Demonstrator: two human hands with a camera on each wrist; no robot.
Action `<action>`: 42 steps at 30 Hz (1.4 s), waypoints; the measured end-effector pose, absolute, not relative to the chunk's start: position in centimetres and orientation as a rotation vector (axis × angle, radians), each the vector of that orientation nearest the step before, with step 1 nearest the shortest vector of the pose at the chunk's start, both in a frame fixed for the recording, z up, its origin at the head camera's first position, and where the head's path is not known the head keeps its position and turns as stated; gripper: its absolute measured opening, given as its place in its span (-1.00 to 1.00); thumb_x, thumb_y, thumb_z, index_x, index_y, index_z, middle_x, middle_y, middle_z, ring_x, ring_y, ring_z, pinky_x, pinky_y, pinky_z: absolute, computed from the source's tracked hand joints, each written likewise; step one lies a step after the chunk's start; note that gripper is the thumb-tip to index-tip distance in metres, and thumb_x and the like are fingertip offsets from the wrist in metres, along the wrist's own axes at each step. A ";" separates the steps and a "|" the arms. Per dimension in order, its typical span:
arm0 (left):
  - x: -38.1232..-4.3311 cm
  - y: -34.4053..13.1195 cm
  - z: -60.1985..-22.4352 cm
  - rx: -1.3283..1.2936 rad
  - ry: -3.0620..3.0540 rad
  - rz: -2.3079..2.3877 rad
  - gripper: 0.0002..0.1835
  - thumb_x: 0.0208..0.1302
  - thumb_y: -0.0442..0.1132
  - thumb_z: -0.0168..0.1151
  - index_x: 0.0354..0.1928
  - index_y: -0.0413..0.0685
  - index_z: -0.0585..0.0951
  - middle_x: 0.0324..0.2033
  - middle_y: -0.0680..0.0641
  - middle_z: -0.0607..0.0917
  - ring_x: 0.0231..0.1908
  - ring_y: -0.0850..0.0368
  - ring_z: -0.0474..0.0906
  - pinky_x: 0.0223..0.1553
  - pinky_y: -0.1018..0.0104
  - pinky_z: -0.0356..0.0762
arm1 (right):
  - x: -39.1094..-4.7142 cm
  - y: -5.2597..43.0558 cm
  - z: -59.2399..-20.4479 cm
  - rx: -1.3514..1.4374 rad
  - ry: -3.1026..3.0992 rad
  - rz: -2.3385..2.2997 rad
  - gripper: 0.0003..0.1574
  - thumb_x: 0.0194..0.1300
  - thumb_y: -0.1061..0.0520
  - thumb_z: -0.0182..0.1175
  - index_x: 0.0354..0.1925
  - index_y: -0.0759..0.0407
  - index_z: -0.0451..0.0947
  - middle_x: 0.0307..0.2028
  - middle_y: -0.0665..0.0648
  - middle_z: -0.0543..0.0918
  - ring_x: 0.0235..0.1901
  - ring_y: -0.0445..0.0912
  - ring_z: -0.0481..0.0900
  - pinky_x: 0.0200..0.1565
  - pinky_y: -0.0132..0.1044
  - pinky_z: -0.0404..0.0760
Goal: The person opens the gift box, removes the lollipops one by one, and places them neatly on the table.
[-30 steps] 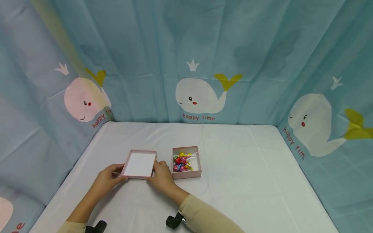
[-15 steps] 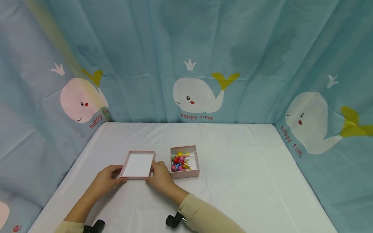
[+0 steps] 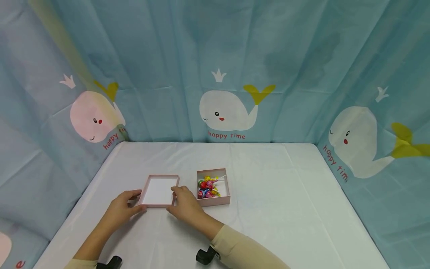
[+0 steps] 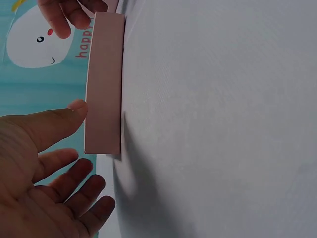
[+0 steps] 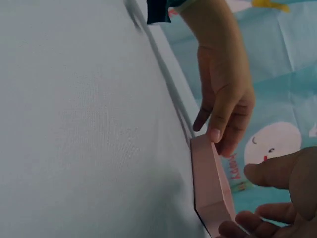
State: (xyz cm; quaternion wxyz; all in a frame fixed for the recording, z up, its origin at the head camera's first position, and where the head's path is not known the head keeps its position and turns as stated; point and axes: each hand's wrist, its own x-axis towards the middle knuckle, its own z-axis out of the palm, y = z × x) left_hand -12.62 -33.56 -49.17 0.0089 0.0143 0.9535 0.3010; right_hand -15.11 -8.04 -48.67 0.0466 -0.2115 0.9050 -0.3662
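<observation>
A shallow pink box part (image 3: 159, 191) with a white inside, like a lid lying open side up, rests on the white table. My left hand (image 3: 120, 206) is at its near left corner; in the left wrist view the thumb (image 4: 78, 108) touches the front wall, and the other fingers spread loosely beside the corner. At the right edge is my right hand (image 3: 186, 205), thumb (image 5: 257, 173) standing apart from the wall and fingers (image 5: 252, 223) loose near the rim. Beside it sits a pink box (image 3: 213, 201) with several wrapped lollipops (image 3: 208, 186) inside.
The white tablecloth (image 3: 268, 209) covers the table. A blue curtain (image 3: 161, 74) with printed whales hangs behind and along the sides. Black camera mounts (image 3: 205, 256) are on both wrists.
My right hand has loosened at the lid-like part, its fingertips now lifted over the right rim. The left hand keeps its place. The view shifted slightly; the lollipop box stays put.
</observation>
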 end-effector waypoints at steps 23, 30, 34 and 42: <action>-12.9 -23.1 -46.5 0.194 2.967 1.373 -0.16 0.18 -0.09 0.55 0.46 -0.11 0.39 0.39 -0.21 0.47 0.35 -0.26 0.42 0.32 -0.24 0.51 | -18.7 2.8 -42.3 -1.243 2.645 -1.159 -0.57 0.38 0.05 0.38 0.19 0.00 0.64 0.11 -0.07 0.66 0.12 -0.17 0.58 0.17 -0.33 0.66; -13.5 -19.0 -46.7 0.202 2.841 1.464 -0.05 0.15 -0.05 0.58 0.53 -0.01 0.30 0.47 -0.11 0.38 0.40 -0.19 0.38 0.35 -0.15 0.51 | -21.1 5.1 -43.2 -1.282 2.801 -1.026 -0.61 0.32 0.09 0.43 0.11 0.01 0.69 0.05 -0.06 0.71 0.17 -0.11 0.54 0.30 -0.05 0.54; -13.8 -17.6 -47.5 0.144 2.776 1.533 0.01 0.11 -0.05 0.60 0.56 0.02 0.26 0.49 -0.09 0.35 0.43 -0.15 0.35 0.37 -0.11 0.49 | -21.9 5.3 -44.1 -1.277 2.856 -0.968 -0.63 0.30 0.08 0.45 0.07 -0.01 0.71 0.02 -0.06 0.73 0.17 -0.06 0.54 0.26 0.05 0.50; -13.7 -15.6 -49.1 0.112 2.707 1.621 0.04 0.12 -0.08 0.60 0.57 -0.08 0.23 0.48 -0.18 0.36 0.38 -0.24 0.42 0.31 -0.12 0.55 | -22.9 4.8 -45.9 -1.157 2.872 -0.881 -0.64 0.31 0.00 0.44 0.06 0.03 0.73 0.01 -0.06 0.75 0.18 -0.05 0.54 0.30 0.09 0.45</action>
